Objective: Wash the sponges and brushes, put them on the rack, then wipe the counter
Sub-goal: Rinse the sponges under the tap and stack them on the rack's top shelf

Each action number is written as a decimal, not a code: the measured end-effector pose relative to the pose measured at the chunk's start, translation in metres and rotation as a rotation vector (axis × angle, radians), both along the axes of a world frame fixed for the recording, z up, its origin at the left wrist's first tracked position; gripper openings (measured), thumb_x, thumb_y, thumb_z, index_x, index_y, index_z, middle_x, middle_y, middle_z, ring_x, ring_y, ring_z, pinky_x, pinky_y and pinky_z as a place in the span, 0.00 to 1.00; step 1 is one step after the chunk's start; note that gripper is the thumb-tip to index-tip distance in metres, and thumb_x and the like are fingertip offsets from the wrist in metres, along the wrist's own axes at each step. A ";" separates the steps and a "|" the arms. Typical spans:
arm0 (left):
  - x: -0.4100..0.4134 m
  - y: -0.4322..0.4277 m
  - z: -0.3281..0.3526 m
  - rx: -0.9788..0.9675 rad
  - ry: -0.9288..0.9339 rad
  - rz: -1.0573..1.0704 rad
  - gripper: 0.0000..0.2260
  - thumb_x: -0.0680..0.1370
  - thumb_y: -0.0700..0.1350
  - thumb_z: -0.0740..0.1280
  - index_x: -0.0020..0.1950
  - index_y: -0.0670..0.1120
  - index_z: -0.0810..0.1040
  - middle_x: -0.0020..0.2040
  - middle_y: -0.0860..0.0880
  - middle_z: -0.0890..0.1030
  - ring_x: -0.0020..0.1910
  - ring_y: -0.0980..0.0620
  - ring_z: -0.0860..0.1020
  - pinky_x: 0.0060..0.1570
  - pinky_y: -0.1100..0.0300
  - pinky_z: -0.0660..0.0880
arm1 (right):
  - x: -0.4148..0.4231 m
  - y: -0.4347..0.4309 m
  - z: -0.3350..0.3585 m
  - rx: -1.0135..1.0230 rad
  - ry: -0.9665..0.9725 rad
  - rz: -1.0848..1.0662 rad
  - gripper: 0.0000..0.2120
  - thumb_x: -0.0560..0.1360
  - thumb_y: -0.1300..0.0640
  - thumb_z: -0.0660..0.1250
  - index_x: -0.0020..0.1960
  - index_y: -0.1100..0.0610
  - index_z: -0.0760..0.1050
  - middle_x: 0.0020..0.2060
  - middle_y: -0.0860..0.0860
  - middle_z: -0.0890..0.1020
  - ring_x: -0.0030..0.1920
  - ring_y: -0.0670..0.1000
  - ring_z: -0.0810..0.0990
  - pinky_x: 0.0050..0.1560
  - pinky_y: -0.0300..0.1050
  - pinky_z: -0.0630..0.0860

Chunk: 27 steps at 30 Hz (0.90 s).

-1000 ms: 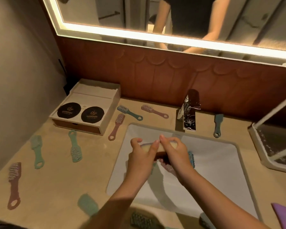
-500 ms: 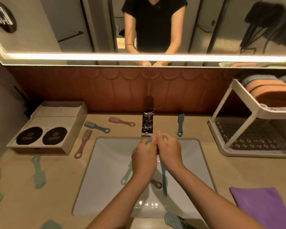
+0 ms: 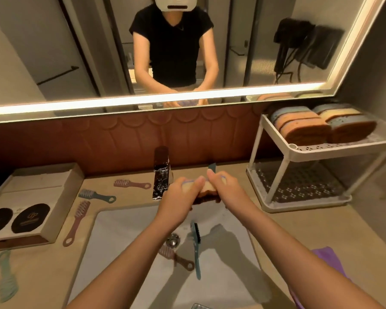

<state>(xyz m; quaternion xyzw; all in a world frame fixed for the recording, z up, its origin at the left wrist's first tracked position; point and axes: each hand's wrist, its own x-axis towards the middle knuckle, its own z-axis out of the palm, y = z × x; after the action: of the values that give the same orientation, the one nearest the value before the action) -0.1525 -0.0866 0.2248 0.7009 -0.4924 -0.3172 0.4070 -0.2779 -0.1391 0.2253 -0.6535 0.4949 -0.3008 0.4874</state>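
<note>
**One sponge (image 3: 206,192), in wash, two-handed**

Your left hand (image 3: 176,198) and right hand (image 3: 228,191) both grasp it, fingers (image 3: 211,175) curled over its top, above the sink (image 3: 120,241), the tap (image 3: 162,177) just left of them. Best handling, by my judgement: squeeze evenly from both ends, drain over the sink. Below the fingers: teal brush (image 3: 196,248), pink brush (image 3: 178,258), lying in it. Right: rack (image 3: 343,151), sponges (image 3: 303,128) on its upper shelf; purple cloth (image 3: 323,257) nearer you. Left: beige worktop (image 3: 42,275), loose brushes (image 3: 77,221), a box (image 3: 38,197). Beyond: lit mirror (image 3: 76,41).
</note>
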 end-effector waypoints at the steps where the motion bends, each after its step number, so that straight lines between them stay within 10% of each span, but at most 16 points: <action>1: 0.000 -0.003 0.006 0.051 0.036 -0.032 0.21 0.74 0.63 0.61 0.51 0.46 0.76 0.43 0.48 0.80 0.39 0.49 0.79 0.37 0.58 0.73 | -0.009 -0.004 0.009 0.046 -0.002 0.039 0.16 0.77 0.41 0.57 0.50 0.53 0.73 0.40 0.47 0.76 0.41 0.46 0.75 0.42 0.42 0.71; 7: -0.010 -0.028 0.041 0.192 0.154 -0.283 0.27 0.69 0.65 0.61 0.59 0.47 0.74 0.45 0.50 0.79 0.40 0.55 0.77 0.40 0.59 0.73 | -0.062 -0.022 0.046 0.109 0.006 0.134 0.22 0.75 0.45 0.62 0.68 0.47 0.63 0.56 0.49 0.71 0.54 0.48 0.74 0.50 0.43 0.75; 16: -0.069 -0.075 0.083 -0.058 0.158 -0.395 0.21 0.73 0.54 0.68 0.62 0.50 0.67 0.52 0.50 0.78 0.48 0.55 0.79 0.42 0.64 0.77 | -0.132 -0.065 0.081 -0.163 -0.097 -0.209 0.21 0.74 0.46 0.65 0.64 0.51 0.68 0.59 0.53 0.73 0.59 0.52 0.74 0.54 0.47 0.76; 27: -0.147 -0.146 0.085 -0.384 -0.538 -0.309 0.17 0.75 0.55 0.65 0.61 0.49 0.74 0.59 0.48 0.73 0.59 0.50 0.70 0.57 0.55 0.69 | -0.204 -0.124 0.084 -0.182 -0.012 -0.426 0.18 0.75 0.45 0.64 0.61 0.50 0.68 0.51 0.52 0.75 0.44 0.45 0.75 0.40 0.40 0.73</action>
<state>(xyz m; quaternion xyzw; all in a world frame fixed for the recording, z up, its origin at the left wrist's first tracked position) -0.2990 -0.2330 0.3095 0.5874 -0.7325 -0.0811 0.3344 -0.4815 -0.2627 0.3097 -0.5738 0.5895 -0.4441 0.3549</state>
